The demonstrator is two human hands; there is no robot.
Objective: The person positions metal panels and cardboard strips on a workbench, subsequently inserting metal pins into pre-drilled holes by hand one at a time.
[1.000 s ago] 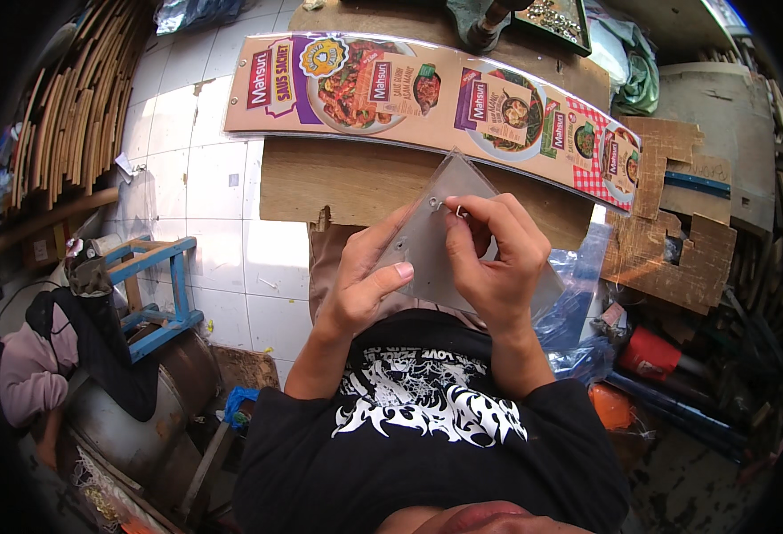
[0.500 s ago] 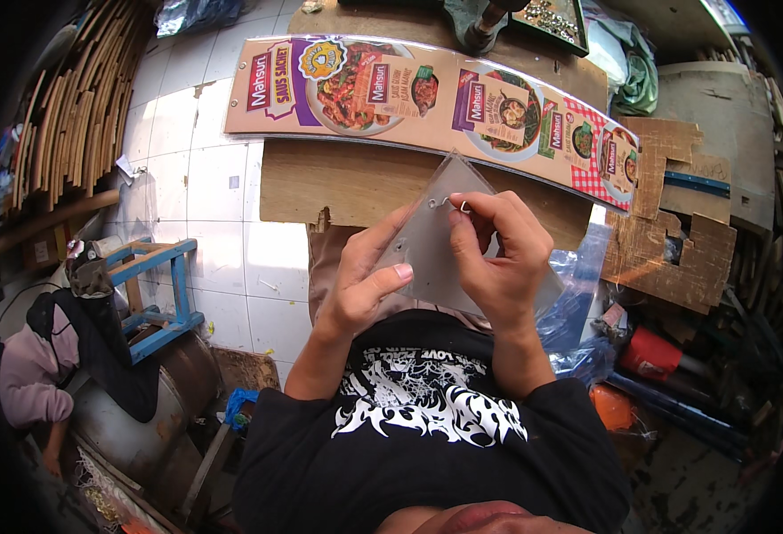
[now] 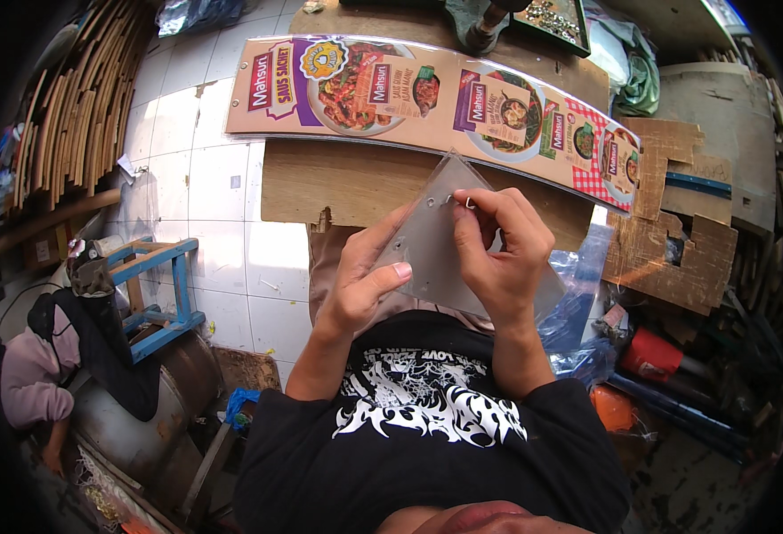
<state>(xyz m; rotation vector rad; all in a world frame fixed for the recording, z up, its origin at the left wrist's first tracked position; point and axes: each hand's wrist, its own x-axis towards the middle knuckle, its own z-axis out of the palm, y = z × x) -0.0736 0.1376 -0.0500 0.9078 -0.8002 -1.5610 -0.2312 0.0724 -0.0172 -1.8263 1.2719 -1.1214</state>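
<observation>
My left hand [image 3: 360, 280] grips the edge of a grey, semi-clear flat panel [image 3: 436, 258], its thumb lying on the face. The panel is tilted in front of my chest, one corner pointing away from me. Small eyelet holes [image 3: 431, 203] run along its left edge. Between thumb and forefinger, my right hand [image 3: 505, 245] pinches a thin bent metal wire hook [image 3: 469, 203] over the panel, close to the upper hole. Whether the wire passes through a hole cannot be made out. Beyond lies a long printed food display strip [image 3: 445, 102] in a clear cover.
The wooden table [image 3: 320, 182] bears the strip, a dark metal tool [image 3: 476, 31] and a tray of small metal parts [image 3: 552, 22]. At right are cut boards [image 3: 676, 240] and clear plastic film [image 3: 578, 294]. A blue-framed stool [image 3: 178, 276] and another person's sleeve [image 3: 40, 374] are at left.
My right fingers and the wire hook have shifted slightly to the right, and the hook's angle has changed a little. My left hand and the panel have hardly moved.
</observation>
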